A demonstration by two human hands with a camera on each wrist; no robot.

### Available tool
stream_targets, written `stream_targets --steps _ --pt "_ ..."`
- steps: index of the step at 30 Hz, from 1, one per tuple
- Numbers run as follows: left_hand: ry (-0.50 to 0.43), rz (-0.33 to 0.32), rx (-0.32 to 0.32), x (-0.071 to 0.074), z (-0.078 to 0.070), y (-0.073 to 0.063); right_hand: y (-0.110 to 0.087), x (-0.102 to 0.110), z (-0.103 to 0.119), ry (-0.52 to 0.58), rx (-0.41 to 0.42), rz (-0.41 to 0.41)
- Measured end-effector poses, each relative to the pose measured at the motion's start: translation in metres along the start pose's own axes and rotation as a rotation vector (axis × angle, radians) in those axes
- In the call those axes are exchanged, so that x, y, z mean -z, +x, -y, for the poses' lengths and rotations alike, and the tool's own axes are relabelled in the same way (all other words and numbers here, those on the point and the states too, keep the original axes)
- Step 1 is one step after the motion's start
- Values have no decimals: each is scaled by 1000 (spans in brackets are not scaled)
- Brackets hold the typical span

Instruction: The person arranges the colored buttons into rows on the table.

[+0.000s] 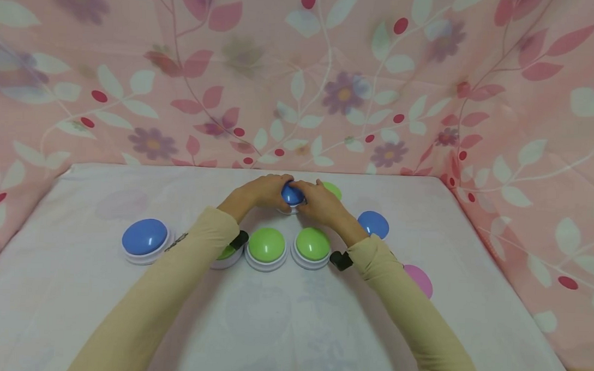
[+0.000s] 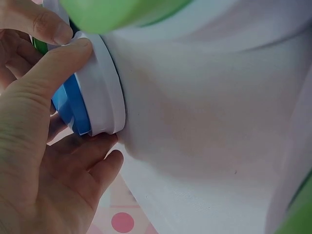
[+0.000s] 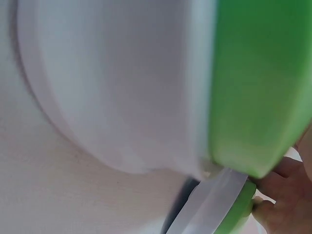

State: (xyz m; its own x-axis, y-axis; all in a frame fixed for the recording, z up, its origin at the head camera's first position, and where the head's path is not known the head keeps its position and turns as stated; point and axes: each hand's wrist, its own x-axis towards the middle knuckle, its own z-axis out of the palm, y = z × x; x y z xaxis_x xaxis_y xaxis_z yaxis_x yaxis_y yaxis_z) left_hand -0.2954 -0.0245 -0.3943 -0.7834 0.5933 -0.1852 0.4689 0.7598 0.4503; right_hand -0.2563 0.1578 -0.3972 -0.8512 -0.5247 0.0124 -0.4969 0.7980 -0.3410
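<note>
Blue and glossy, the central blue button (image 1: 292,194) sits near the back of a white-covered desk (image 1: 282,327), held between a person's two hands. The left hand (image 1: 262,191) curls around its left side; in the left wrist view its thumb lies at the rim of the white base, with other fingers on the opposite side. The right hand (image 1: 323,204) curls around the right side, so both sets of fingers are partly closed on the same button. Whether its base touches the desk is hard to tell.

Just behind the right hand is a back green button (image 1: 332,190), partly hidden. In front of the hands stand two green buttons (image 1: 267,244) on white bases, side by side, and a third green button (image 1: 227,253) half covered by the left sleeve (image 1: 176,279). A large blue button (image 1: 145,237) lies farther left. To the right are another blue button (image 1: 374,223) and a pink button (image 1: 420,280) beside the right sleeve (image 1: 411,304). Pink floral fabric (image 1: 263,20) surrounds the desk.
</note>
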Motion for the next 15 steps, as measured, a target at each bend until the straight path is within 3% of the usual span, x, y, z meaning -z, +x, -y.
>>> stream_targets --steps 15 --pt "36 19 3 1 -1 2 0 -1 2 -26 -19 8"
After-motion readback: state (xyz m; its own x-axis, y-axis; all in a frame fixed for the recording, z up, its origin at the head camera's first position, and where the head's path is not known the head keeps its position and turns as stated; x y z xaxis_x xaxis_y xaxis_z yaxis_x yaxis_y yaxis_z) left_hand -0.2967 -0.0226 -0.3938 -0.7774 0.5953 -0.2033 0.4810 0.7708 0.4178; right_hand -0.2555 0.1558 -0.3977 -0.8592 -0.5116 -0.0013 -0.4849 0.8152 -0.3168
